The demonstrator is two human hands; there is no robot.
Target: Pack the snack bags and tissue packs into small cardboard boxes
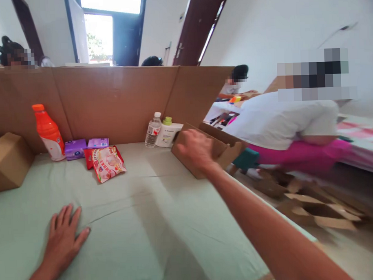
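My left hand lies flat on the pale green cloth, fingers apart, holding nothing. Stretched forward, my right hand is at the near wall of an open cardboard box, with its fingers bent over the rim; some fingertips are hard to see. Just left of that box stand a white bottle with a green cap and a clear water bottle. Farther left are a red and white snack bag, two purple packs and a tilted orange bottle.
A cardboard panel stands along the back of the table. Another cardboard box sits at the left edge. To the right, a person in a white shirt bends over, with open cartons on the floor. More people are behind the panel.
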